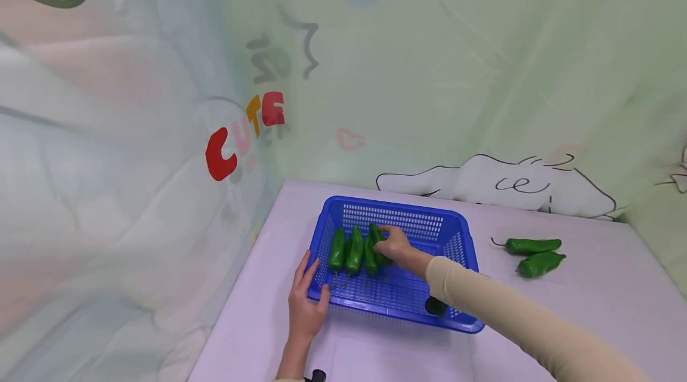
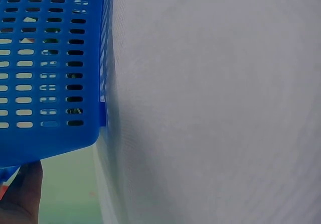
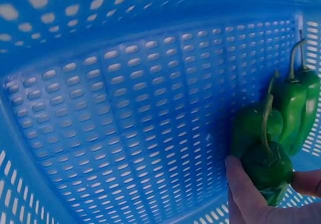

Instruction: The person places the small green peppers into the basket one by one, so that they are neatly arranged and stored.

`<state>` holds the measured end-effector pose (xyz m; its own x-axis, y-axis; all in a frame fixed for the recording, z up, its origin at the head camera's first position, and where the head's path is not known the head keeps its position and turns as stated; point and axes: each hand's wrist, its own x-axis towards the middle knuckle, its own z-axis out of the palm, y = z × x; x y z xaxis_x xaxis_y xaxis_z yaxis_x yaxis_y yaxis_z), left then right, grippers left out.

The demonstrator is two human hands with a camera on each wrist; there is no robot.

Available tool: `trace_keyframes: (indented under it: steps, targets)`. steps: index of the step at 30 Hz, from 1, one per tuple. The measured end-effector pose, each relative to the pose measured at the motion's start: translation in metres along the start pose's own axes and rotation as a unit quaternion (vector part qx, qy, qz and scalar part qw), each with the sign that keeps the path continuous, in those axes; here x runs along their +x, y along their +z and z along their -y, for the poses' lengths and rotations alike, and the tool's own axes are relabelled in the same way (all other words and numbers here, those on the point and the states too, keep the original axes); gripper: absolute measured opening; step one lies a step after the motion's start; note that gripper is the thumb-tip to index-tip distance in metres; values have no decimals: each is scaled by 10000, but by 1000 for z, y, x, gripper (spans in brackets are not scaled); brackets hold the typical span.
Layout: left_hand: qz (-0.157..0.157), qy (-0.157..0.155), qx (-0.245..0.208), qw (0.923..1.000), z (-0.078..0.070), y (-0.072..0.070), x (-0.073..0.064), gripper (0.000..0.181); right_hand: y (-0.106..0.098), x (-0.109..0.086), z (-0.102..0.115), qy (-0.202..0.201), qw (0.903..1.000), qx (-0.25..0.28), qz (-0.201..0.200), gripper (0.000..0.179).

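Observation:
A blue plastic basket (image 1: 397, 310) with slotted walls stands on the table. Inside its left part, several green peppers (image 1: 337, 251) lie side by side. My right hand (image 1: 396, 245) pinches the rightmost green pepper (image 3: 266, 169) between thumb and fingers, low in the basket; the pepper's stem faces the right wrist camera. At the basket's front left corner, my left hand (image 1: 308, 307) touches the rim with fairly straight fingers along the left side and the thumb at the front. In the left wrist view only part of one digit (image 2: 25, 189) shows against the rim.
Two more green peppers (image 1: 533, 245) lie on the white-covered table (image 1: 590, 310), right of the basket. Printed cloth (image 1: 429, 90) hangs behind the table and along its left side. A black wrist device (image 1: 436, 306) shows below the right forearm, over the basket's front right.

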<state>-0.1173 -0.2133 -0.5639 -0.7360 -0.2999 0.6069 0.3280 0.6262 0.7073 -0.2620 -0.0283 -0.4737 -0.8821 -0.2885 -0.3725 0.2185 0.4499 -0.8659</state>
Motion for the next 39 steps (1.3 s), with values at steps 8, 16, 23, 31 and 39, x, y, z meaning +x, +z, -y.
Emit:
trace_keyframes:
  steps: [8,16,23,31,39]
  targets:
    - [60,-30,40,10000,1,1,0,55,2,4,-7,34,10000,19,25,70]
    - [35,-10,30,10000,0,0,1,56,8,13,-16,-103,9995,-193,-239,70]
    - [73,-21,15,10000,2,0,1,56,9,12,-20,-4,9961,-678,-567,63]
    - [117,37,-78,9999,-2,2,1,56,4,12,-23,322,9958,-672,-541,58]
    - [-20,77,2,10000,3,1,0,57,-16,6,-7,514,9980,-365,-44,66]
